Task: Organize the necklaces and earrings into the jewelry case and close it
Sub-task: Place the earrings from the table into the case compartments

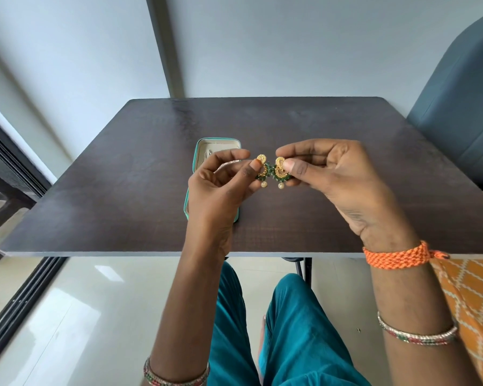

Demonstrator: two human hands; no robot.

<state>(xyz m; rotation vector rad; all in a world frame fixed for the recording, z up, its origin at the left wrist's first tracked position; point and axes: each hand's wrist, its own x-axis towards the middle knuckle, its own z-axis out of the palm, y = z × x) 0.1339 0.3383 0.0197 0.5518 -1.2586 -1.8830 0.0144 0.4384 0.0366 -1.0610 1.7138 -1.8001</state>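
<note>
Fingertips (255,163) of the left hand (221,185) and right hand (332,176) are pinched on two earrings (273,169), held beside the open jewelry case (207,151); they are judged light, delicate, best gripped by their gold tops.
</note>
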